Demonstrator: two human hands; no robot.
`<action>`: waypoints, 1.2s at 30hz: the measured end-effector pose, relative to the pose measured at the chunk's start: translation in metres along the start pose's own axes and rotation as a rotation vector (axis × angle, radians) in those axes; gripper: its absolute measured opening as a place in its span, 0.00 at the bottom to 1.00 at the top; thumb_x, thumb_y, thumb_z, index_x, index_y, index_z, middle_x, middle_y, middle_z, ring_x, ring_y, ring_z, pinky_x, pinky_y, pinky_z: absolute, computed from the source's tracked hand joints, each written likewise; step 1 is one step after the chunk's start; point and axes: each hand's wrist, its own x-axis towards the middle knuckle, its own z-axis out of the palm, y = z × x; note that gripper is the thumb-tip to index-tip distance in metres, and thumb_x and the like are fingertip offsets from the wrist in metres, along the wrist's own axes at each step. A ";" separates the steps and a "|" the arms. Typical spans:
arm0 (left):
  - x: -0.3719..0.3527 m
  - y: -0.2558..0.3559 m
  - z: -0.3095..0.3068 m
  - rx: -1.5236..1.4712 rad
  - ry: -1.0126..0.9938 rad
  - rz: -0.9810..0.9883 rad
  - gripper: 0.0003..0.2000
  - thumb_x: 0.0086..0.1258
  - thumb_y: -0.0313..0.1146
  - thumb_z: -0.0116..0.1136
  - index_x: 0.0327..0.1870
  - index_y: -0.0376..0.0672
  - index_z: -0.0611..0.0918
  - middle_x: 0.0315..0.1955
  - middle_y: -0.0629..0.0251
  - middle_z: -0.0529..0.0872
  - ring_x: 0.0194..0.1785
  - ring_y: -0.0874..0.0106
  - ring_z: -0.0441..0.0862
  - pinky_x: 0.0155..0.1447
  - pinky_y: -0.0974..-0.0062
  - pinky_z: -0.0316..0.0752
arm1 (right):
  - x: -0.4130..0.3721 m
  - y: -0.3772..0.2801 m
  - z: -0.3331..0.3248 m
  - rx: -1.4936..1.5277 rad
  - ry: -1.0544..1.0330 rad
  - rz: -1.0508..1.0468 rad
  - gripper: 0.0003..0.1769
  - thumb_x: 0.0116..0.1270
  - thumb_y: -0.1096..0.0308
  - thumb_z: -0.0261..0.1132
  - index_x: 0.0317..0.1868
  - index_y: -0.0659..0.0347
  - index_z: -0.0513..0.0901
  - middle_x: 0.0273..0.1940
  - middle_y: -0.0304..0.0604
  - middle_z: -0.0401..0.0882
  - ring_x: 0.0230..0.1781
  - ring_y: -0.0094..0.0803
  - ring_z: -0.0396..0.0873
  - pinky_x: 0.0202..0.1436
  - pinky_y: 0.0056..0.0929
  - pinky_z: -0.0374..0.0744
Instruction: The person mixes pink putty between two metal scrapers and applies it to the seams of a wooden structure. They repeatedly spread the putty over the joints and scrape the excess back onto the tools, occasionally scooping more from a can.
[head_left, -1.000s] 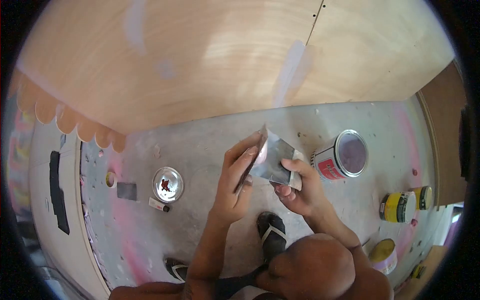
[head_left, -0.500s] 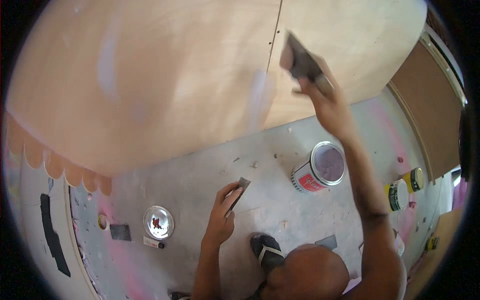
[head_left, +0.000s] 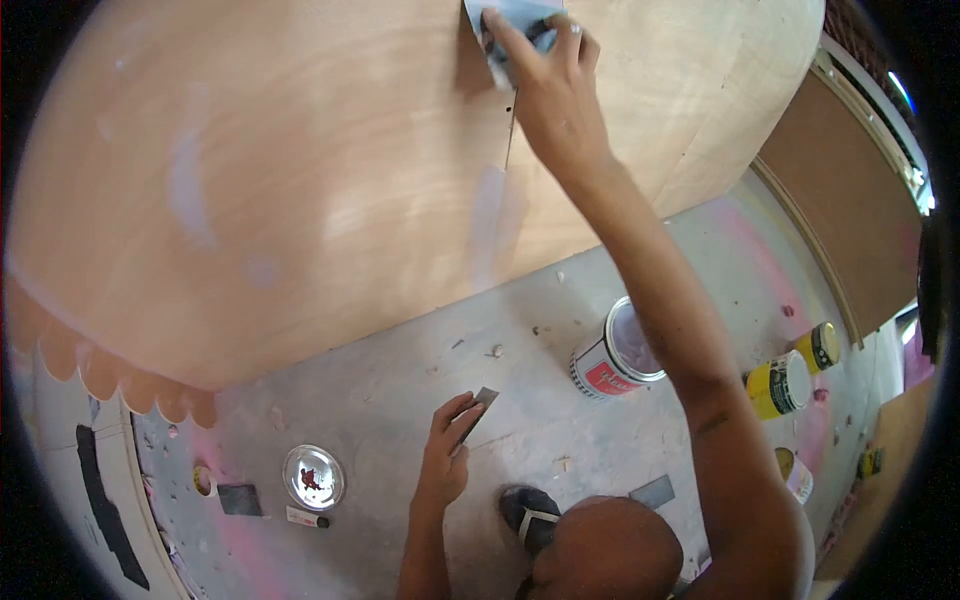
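Observation:
My right hand [head_left: 560, 100] holds a flat putty spreader [head_left: 515, 14] with its blade against the upright plywood panel [head_left: 350, 130]. The spreader covers the upper part of a thin seam between two sheets. Lower on that seam lies a strip of pale lilac filler [head_left: 487, 225], and another smear [head_left: 186, 185] marks the panel at left. Over the floor, my left hand [head_left: 440, 465] is closed around a small flat scraper [head_left: 484, 400]. Between my arms stands an open can of lilac filler [head_left: 592, 362], its right rim partly hidden behind my right forearm.
A round metal lid [head_left: 313, 478] with a reddish blob, a small tube [head_left: 306, 517] and a dark sandpaper piece [head_left: 240, 499] lie at left. Yellow cans [head_left: 775, 388] stand at right. A grey rectangle [head_left: 653, 491] lies near my shoe [head_left: 528, 515]. Debris dots the floor.
My right hand has moved up and left, bringing the spreader from in front of the right sheet onto the seam. My left hand still holds its scraper. The view has shifted slightly.

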 end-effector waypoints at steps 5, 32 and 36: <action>-0.003 -0.009 -0.005 0.039 0.013 -0.035 0.33 0.50 0.10 0.38 0.61 0.39 0.77 0.65 0.53 0.69 0.69 0.58 0.69 0.69 0.61 0.69 | -0.061 -0.008 0.017 0.080 -0.079 0.047 0.32 0.58 0.81 0.59 0.62 0.42 0.76 0.58 0.60 0.60 0.57 0.59 0.60 0.59 0.50 0.71; 0.033 0.056 0.026 -1.455 0.485 -0.467 0.19 0.78 0.46 0.42 0.53 0.41 0.75 0.45 0.61 0.83 0.39 0.74 0.85 0.26 0.72 0.83 | -0.177 -0.071 -0.170 1.410 -0.750 0.051 0.36 0.52 0.84 0.63 0.64 0.53 0.74 0.58 0.53 0.68 0.66 0.53 0.64 0.70 0.45 0.62; 0.032 0.092 0.022 -1.243 0.460 -0.406 0.21 0.77 0.48 0.43 0.55 0.38 0.75 0.43 0.63 0.82 0.40 0.74 0.83 0.35 0.69 0.83 | -0.200 -0.078 -0.164 1.407 -0.628 0.289 0.36 0.50 0.82 0.67 0.62 0.51 0.76 0.59 0.52 0.67 0.66 0.51 0.65 0.69 0.46 0.65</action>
